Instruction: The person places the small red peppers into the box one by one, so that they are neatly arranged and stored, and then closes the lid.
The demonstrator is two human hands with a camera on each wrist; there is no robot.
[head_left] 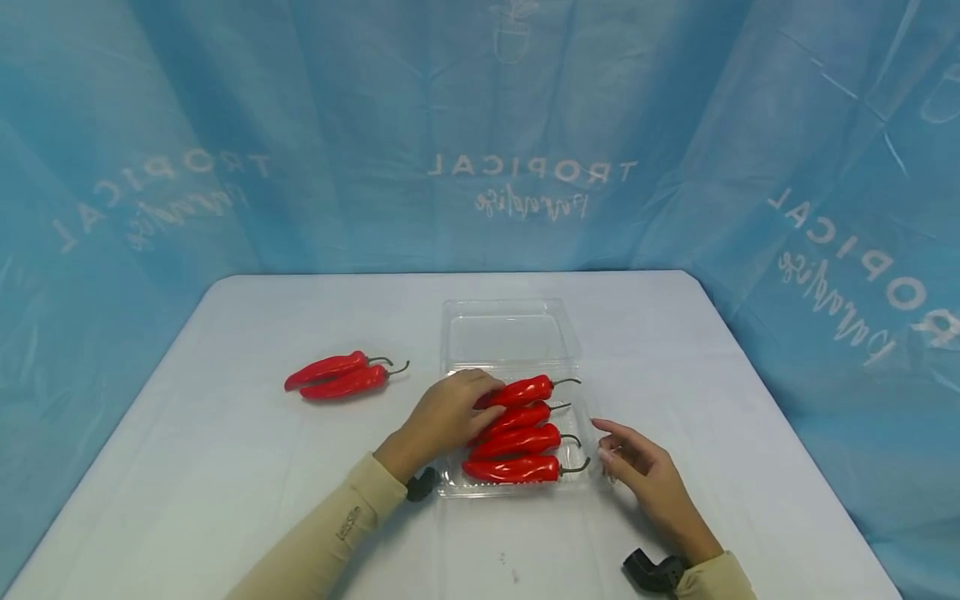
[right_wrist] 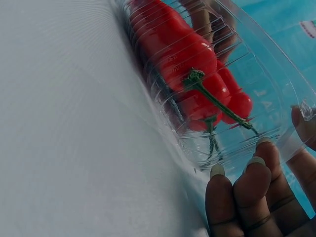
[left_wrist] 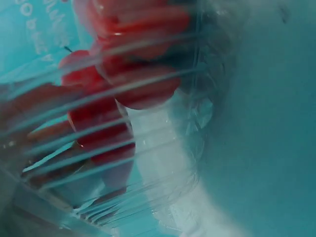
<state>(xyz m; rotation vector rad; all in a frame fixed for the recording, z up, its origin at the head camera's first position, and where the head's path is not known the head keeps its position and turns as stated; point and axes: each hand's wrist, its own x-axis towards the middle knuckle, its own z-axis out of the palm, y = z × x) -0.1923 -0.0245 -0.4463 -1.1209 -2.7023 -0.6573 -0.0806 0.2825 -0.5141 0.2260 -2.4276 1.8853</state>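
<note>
A clear plastic clamshell container lies with its lid folded back. Several red chili peppers lie across its base, green stems to the right. My left hand reaches over the base's left side and pinches the farthest pepper near its tip. Through the blurred plastic in the left wrist view, fingers touch a red pepper. My right hand is at the container's right edge, holding the rim; its fingertips meet the end wall in the right wrist view.
Two more red chili peppers lie side by side on the white table, left of the container. Blue printed sheeting hangs behind the table and along its sides. Dark wrist cameras sit at both sleeve cuffs.
</note>
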